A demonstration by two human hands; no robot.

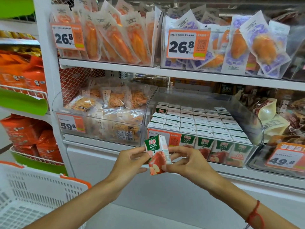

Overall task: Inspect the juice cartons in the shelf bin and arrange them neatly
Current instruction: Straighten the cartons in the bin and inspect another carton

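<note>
One small green, white and red apple juice carton held up in front of the clear plastic shelf bin.

The left hand pinches its left side and the right hand grips its right edge, fingers curled around it; the carton tilts slightly, just below the bin, where rows of matching cartons stand packed upright.

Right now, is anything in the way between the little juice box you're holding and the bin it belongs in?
Partly. The held juice carton, pinched by the left hand and right hand, sits below and in front of the clear bin. The bin's front wall and an orange price tag face it, so it likely must go over the top.
</note>
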